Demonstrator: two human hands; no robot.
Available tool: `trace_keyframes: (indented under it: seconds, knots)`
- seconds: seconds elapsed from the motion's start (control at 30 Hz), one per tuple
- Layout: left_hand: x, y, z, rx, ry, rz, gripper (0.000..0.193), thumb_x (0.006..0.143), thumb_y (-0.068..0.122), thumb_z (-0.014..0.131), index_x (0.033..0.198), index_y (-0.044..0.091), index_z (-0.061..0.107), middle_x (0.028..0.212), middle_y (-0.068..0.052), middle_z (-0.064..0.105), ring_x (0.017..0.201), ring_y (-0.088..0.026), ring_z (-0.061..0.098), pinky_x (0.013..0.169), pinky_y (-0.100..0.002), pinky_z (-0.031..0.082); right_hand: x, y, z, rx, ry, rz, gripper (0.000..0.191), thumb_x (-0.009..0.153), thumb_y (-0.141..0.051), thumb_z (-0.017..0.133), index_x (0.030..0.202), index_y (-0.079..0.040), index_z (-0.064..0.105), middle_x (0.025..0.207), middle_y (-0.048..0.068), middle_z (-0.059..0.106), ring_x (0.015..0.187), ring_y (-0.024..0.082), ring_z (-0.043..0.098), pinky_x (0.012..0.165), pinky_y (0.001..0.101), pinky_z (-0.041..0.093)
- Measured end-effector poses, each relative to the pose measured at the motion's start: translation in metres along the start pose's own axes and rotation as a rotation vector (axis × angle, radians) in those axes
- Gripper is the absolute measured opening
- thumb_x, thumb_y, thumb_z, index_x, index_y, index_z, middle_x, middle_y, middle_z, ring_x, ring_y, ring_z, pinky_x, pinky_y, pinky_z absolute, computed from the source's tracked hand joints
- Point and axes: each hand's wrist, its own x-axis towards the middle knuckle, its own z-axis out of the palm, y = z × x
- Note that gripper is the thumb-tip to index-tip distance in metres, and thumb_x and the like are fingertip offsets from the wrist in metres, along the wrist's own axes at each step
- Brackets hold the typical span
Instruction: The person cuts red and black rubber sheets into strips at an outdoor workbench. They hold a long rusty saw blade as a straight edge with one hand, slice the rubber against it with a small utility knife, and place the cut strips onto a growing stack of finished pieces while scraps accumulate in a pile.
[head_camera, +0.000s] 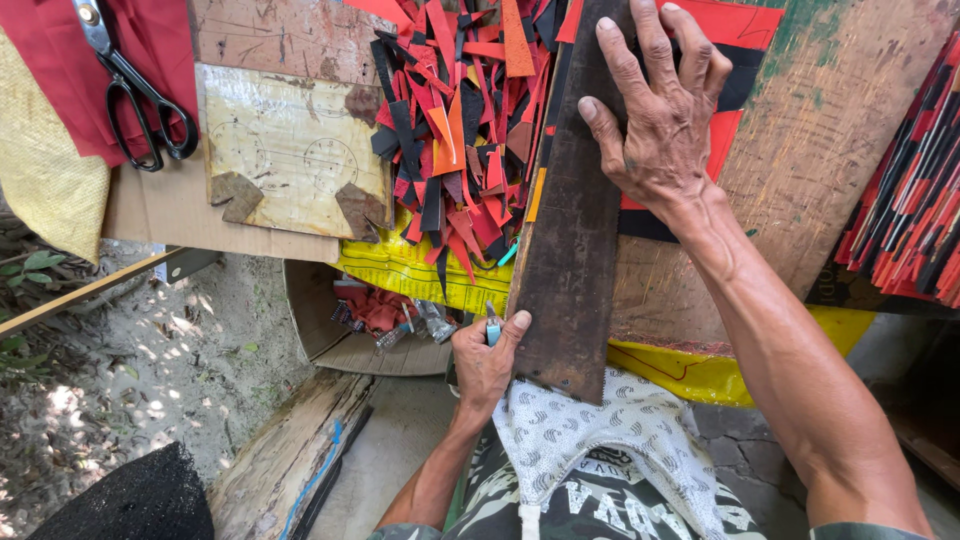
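Two hands, right hand (665, 125) flat atop dark straightedge (565, 230), left hand (487, 358) at its near edge.

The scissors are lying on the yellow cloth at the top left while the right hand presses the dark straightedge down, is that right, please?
Not quite: the scissors lie on the red cloth, not the yellow cloth below it. The right hand does press the dark straightedge down. The head view shows this.

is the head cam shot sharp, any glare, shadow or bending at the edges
Head view: sharp on the right hand pressing the dark plank; dappled sun and leaf shadows on the sandy ground; wide lens bends the right forearm at the edge; no strong glare; the left hand is slightly soft.
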Motion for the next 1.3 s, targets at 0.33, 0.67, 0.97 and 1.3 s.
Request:
trace_keyframes:
  seconds: [0.33,0.67,0.97,1.3]
  knots:
    - [0.0016,0.0005,-0.0005,-0.009,-0.016,0.023,0.051,0.094,0.029,0.078,0.055,0.009,0.051,0.051,0.008,0.042,0.049,-0.004,0.034,0.043,-0.028,0.027,0.0018,-0.0005,0.0025,-0.052,-0.005,-0.018,0.056,0.111,-0.034,0.068,0.159,-0.008,0.052,0.171,0.011,0.031,0.155,0.035,0.030,0.121,0.0515,0.026]
    - [0.0019,0.0037,-0.0006,-0.010,-0.013,-0.003,0.051,0.093,0.030,0.078,0.056,0.008,0.052,0.052,0.009,0.042,0.049,-0.004,0.035,0.044,-0.028,0.027,0.0005,-0.0002,0.0038,-0.061,-0.003,-0.025,0.063,0.104,-0.030,0.068,0.160,-0.009,0.050,0.171,0.011,0.031,0.149,0.033,0.031,0.119,0.0509,0.027]
    - [0.0020,0.0045,-0.0009,-0.044,-0.024,-0.007,0.051,0.094,0.030,0.078,0.056,0.008,0.052,0.053,0.009,0.042,0.050,-0.004,0.035,0.044,-0.028,0.027,-0.0006,-0.0011,0.0042,-0.076,-0.017,-0.034,0.066,0.102,-0.028,0.068,0.161,-0.007,0.049,0.170,0.014,0.032,0.150,0.034,0.031,0.119,0.0510,0.027]
    - [0.0016,0.0030,-0.0020,-0.015,-0.023,0.003,0.050,0.093,0.031,0.078,0.057,0.007,0.055,0.051,0.008,0.045,0.049,-0.004,0.037,0.043,-0.027,0.029,-0.0004,-0.0010,0.0048,-0.108,-0.047,-0.048,0.068,0.103,-0.028,0.066,0.164,-0.006,0.043,0.170,0.017,0.029,0.151,0.035,0.028,0.118,0.0518,0.027]
